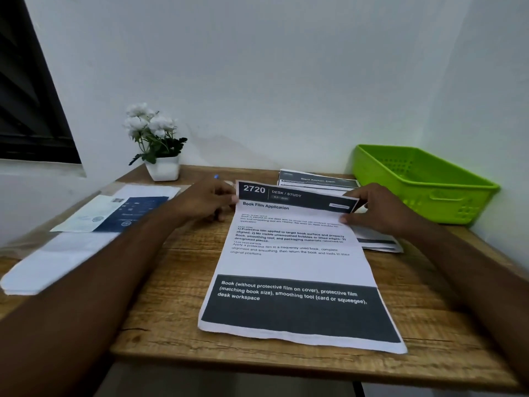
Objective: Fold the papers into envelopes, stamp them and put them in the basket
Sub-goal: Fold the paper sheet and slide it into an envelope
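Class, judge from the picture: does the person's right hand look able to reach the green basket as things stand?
Probably yes. The right hand pinches a top corner of the printed sheet close beside the green basket, and nothing tall stands between them.

Both hands [289,206] pinch the printed paper's [294,265] far corners.

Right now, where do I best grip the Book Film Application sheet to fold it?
Grip the sheet at its far corners, from either side, as the left hand and right hand do: that edge is raised, the near edge lies flat on the desk.
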{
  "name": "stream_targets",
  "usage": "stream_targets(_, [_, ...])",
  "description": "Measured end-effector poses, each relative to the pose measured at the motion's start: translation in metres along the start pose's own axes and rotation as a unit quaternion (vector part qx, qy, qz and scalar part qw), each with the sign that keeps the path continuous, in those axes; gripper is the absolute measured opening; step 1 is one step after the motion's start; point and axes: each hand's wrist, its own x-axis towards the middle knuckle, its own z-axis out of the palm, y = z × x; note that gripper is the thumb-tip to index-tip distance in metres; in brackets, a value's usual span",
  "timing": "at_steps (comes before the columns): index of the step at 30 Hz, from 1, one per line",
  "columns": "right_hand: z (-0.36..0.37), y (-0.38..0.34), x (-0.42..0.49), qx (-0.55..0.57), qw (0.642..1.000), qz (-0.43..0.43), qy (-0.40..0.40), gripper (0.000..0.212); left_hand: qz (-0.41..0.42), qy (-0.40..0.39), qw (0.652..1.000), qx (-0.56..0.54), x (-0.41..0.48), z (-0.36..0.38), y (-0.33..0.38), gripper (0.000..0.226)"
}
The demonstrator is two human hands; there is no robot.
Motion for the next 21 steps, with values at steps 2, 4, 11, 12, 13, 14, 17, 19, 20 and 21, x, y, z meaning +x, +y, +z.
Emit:
stream_targets(2, [-0.003,0.0,-0.001,0.002,1.0,0.005,-0.022,0.021,-0.014,0.005,1.0,-0.018,-0.002,0.0,0.003,0.037])
stream_targets(4, [-0.004,-0.003,-0.001,0.005,1.0,-0.003,-0.031,0.019,-0.021,0.023,0.999,-0.036,-0.005,0.001,0.008,0.057])
stream_targets(11, [-0.009,-0.008,-0.006,-0.046,0.991,-0.063,-0.11,0.054,0.016,0.001,1.0,0.01,-0.008,0.004,0.009,0.035])
stream_targets(12, [-0.009,-0.009,-0.006,-0.051,0.989,-0.077,-0.114,0.054,0.028,0.001,0.999,0.031,-0.006,0.005,0.008,0.028])
stream_targets(13, [-0.008,-0.011,-0.008,-0.055,0.988,-0.087,-0.114,0.054,0.038,-0.002,0.997,0.063,-0.004,0.005,0.007,0.025])
stream_targets(14, [-0.007,-0.011,-0.009,-0.055,0.988,-0.09,-0.111,0.052,0.045,-0.009,0.993,0.105,-0.003,0.006,0.008,0.028])
stream_targets(17, [-0.007,-0.018,-0.009,-0.05,0.991,-0.051,-0.114,0.029,0.06,-0.038,0.978,0.195,-0.002,0.008,0.01,0.045])
stream_targets(19, [-0.006,-0.023,-0.009,-0.055,0.99,-0.008,-0.126,0.024,0.063,-0.046,0.978,0.193,-0.001,0.009,0.009,0.049])
stream_targets(20, [-0.005,-0.024,-0.01,-0.063,0.99,0.01,-0.128,0.039,0.062,-0.046,0.979,0.189,-0.001,0.009,0.009,0.05])
stream_targets(21, [-0.003,-0.026,-0.01,-0.067,0.989,0.02,-0.129,0.049,0.059,-0.045,0.98,0.187,0.0,0.009,0.009,0.05])
